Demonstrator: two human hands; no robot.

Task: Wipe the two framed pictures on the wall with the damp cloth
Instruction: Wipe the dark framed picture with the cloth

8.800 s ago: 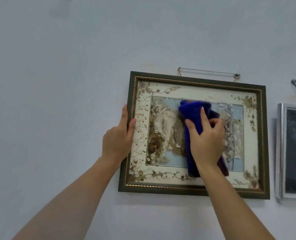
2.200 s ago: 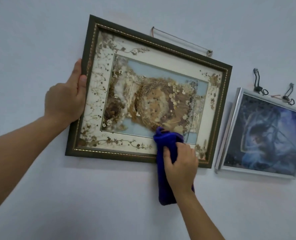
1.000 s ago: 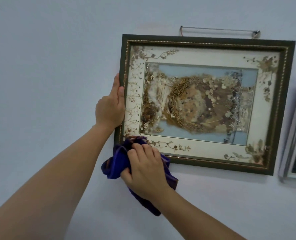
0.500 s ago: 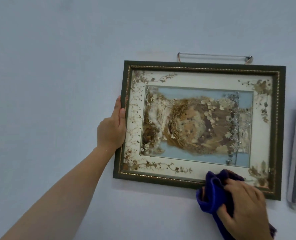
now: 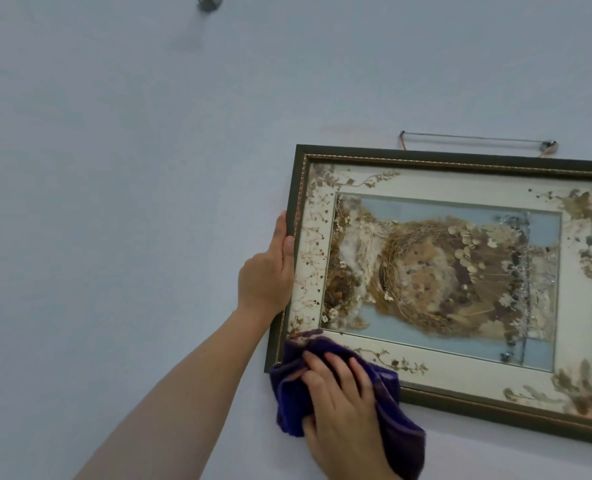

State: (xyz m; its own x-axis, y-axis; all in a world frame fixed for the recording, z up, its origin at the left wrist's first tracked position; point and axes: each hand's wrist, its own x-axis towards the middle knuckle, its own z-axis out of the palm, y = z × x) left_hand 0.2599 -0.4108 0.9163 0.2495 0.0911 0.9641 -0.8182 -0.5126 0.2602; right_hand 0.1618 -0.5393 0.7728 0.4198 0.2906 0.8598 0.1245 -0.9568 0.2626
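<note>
The right hand [image 5: 343,407] presses the blue cloth [image 5: 388,414] flat against the lower-left corner of the framed picture [image 5: 453,282], fingers spread over the bunched fabric and the thumb tucked under its left fold, so the grip holds the cloth loosely between palm and frame. Cloth spills below and to the right of that grip, onto the wall [image 5: 114,168]. Just above it, the left hand [image 5: 268,275] clasps the frame's left edge, thumb lying on the front moulding and fingers wrapped behind. A hanging wire [image 5: 474,138] shows above the frame's top edge.
</note>
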